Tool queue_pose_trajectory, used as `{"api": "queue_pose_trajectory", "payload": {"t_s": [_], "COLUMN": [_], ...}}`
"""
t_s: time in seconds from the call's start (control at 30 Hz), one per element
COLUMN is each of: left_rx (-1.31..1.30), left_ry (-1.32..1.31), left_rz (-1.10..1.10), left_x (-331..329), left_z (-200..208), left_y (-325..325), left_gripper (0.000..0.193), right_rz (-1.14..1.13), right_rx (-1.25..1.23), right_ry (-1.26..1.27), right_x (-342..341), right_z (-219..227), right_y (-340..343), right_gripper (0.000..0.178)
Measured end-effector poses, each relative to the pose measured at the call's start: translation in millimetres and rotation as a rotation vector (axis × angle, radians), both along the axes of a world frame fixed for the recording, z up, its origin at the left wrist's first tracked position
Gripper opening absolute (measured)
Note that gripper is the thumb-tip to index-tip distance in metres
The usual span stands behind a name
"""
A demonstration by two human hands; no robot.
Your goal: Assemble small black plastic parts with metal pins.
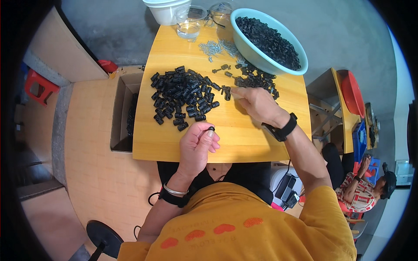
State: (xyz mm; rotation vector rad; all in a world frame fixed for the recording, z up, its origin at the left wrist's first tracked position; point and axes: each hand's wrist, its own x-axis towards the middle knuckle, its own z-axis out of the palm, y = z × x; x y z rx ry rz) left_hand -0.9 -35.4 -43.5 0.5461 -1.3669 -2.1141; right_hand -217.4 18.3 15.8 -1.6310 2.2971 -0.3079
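Note:
My left hand (199, 145) is closed just above the table's near edge, pinching a small black cord lock piece (211, 128) between thumb and fingers. Only the rounded end of that piece shows. My right hand (259, 104) reaches over the table, fingers drawn together and slightly blurred, their tips beside a few loose black plastic pieces (227, 92). What they grip is hidden. A heap of black barrel-shaped cord locks (180, 92) lies to the left. Beyond my right hand is a smaller heap of black parts (261, 80), with small silver springs (213, 48) scattered behind.
A pale blue basin (300, 65) full of black parts stands at the table's far right. White tubs (167, 13) and a clear plastic cup (188, 28) are at the back. A cardboard box (122, 104) adjoins the table's left side. Another person (363, 191) sits at far right.

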Motion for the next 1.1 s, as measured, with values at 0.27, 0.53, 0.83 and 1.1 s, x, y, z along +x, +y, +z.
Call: {"api": "queue_pose_trajectory", "payload": {"t_s": [0.27,0.53,0.83,1.1], "left_rx": [-0.020,0.015,0.011,-0.003], "left_ry": [0.016,0.020,-0.001,-0.007], "left_rz": [0.009,0.013,0.012,0.012], "left_x": [-0.9,-0.8,-0.3,-1.0], "left_z": [0.9,1.5,2.6,1.3], "left_y": [0.5,1.1,0.5,1.2], "left_gripper": [0.016,0.015,0.014,0.015], "right_rz": [-0.157,-0.120,-0.313,-0.208], "right_rx": [-0.180,-0.107,-0.194,-0.042], "right_ry": [-0.057,-0.025,-0.182,-0.059], "right_x": [-22.1,-12.3,-26.0,-9.7], "right_z": [-4.7,-14.3,-0.6,-5.9], "right_y": [14.3,-1.9,24.6,20.6], "right_gripper": [0.024,0.031,0.028,0.033]}}
